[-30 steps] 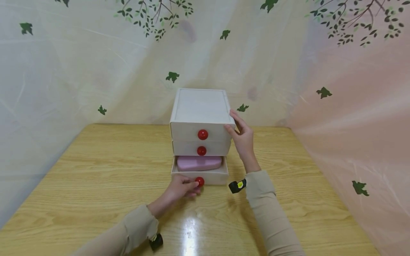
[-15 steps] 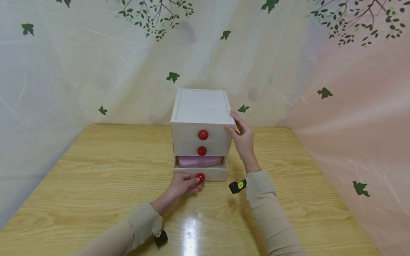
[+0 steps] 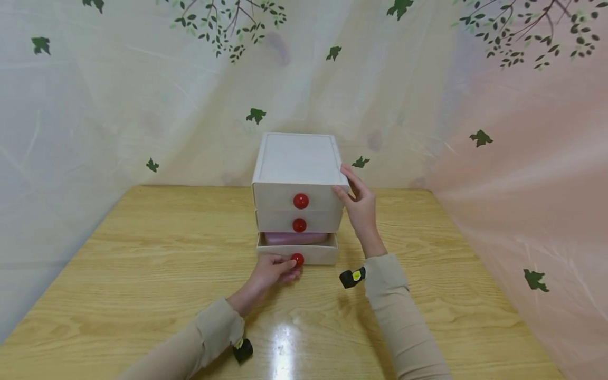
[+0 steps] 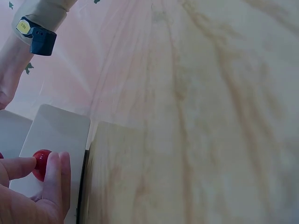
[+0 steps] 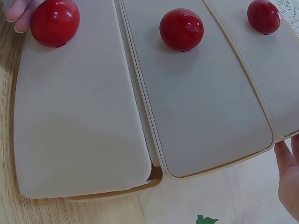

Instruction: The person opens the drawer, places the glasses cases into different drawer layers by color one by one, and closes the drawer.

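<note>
A small white drawer cabinet [image 3: 300, 158] stands on the wooden table, with red ball knobs down its front. Its bottom drawer [image 3: 319, 255] is pulled partly out, and the front edge of a lilac case [image 3: 295, 238] shows inside. My left hand [image 3: 268, 272] pinches the bottom drawer's red knob [image 4: 41, 164] between thumb and fingers. Against the upper right edge of the cabinet rests my right hand [image 3: 360, 206], its fingers fairly straight. The middle red knob [image 5: 181, 29] and the top red knob [image 5: 264, 17] sit on closed drawers, untouched.
The wooden table [image 3: 166, 253] spreads around the cabinet. Behind it hangs a pale curtain [image 3: 199, 105] printed with green leaves, and a pinkish sheet [image 3: 532, 200] falls on the right. Dark wrist cameras sit below both cuffs.
My left hand has pushed the bottom drawer inward, away from me, so less of the lilac case shows. The right hand stays at the cabinet's upper edge.
</note>
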{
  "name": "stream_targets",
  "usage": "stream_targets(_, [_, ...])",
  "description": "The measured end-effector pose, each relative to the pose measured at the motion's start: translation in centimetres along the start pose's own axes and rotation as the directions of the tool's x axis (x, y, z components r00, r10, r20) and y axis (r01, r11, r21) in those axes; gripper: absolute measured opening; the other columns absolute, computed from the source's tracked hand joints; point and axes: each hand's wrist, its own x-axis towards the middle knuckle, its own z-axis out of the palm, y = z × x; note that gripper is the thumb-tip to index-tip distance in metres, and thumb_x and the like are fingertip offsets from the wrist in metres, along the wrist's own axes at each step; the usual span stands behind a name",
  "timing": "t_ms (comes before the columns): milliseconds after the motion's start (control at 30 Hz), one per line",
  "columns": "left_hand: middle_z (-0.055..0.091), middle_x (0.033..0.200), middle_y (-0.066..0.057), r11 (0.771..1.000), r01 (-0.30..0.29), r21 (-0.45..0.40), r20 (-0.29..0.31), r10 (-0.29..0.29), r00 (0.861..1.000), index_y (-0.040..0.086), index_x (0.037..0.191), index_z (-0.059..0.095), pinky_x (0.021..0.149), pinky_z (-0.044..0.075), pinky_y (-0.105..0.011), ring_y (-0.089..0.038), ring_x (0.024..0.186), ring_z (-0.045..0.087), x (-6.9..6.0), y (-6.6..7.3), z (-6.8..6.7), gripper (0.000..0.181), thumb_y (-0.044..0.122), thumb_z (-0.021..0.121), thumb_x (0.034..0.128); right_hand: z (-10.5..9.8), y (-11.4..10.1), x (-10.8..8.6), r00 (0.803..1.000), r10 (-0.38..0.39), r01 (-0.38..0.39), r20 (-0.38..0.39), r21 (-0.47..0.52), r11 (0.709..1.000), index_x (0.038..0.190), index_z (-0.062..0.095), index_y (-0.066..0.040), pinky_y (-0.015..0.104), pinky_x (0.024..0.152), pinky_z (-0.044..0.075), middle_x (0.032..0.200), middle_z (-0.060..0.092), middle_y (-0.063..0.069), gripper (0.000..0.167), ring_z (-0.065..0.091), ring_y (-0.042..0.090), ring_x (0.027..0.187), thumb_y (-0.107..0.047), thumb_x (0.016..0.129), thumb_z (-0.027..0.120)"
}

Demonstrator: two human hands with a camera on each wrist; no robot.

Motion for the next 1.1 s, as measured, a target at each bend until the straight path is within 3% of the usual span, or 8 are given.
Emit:
stream_targets(167, [0.070,0.101,-0.029,1.000,-0.009,-0.018,-0.010,0.009,1.000,-0.017,0.113,0.060,0.073,0.059,-0.024,-0.013,0.077,0.071,0.3,0.0,0.1,0.026,0.001,0.055,0.0953,0.0,0.0,0.0,1.000,0.002,-0.002,0.000,0.000,1.000,0.139,0.053,-0.015,0.043,0.111,0.041,0.151,0.046,-0.005,0.051,0.040,0.013,0.141,-0.023,0.091,0.067])
stream_targets(400, [0.072,0.091,-0.021,0.997,-0.008,-0.071,-0.041,0.005,0.999,-0.018,0.109,0.061,0.070,0.059,-0.022,-0.011,0.072,0.068,1.0,0.0,0.3,0.023,0.000,0.054,0.0953,0.0,-0.1,0.0,1.000,0.005,-0.005,-0.006,0.001,1.000,0.139,0.054,-0.016,0.043,0.111,0.041,0.150,0.046,-0.006,0.052,0.041,0.013,0.140,-0.025,0.090,0.069])
stream_targets(667, [0.070,0.096,-0.022,0.996,0.007,-0.084,-0.072,-0.013,0.997,-0.016,0.109,0.062,0.071,0.059,-0.024,-0.010,0.072,0.067,1.7,0.1,0.5,0.024,0.003,0.055,0.0962,0.0,-0.1,-0.1,1.000,0.008,-0.008,-0.004,0.008,1.000,0.139,0.053,-0.015,0.042,0.111,0.041,0.151,0.046,-0.005,0.052,0.041,0.013,0.141,-0.024,0.090,0.069])
stream_targets(867, [0.069,0.086,-0.016,0.991,0.002,-0.134,-0.094,-0.015,0.995,-0.017,0.107,0.060,0.069,0.059,-0.022,-0.010,0.069,0.066,2.7,0.2,0.5,0.022,0.001,0.055,0.0953,0.0,0.0,0.0,1.000,0.006,-0.006,-0.002,0.015,1.000,0.139,0.054,-0.015,0.043,0.111,0.040,0.151,0.045,-0.003,0.052,0.040,0.013,0.141,-0.024,0.090,0.069])
stream_targets(1100, [0.070,0.086,-0.014,0.991,-0.004,-0.133,-0.085,-0.008,0.996,-0.019,0.108,0.059,0.066,0.057,-0.020,-0.009,0.068,0.065,3.2,0.4,0.4,0.023,-0.001,0.054,0.0955,0.0,0.1,0.0,1.000,0.010,-0.010,-0.002,0.012,1.000,0.139,0.053,-0.015,0.042,0.111,0.040,0.151,0.045,-0.005,0.052,0.040,0.012,0.141,-0.024,0.090,0.069])
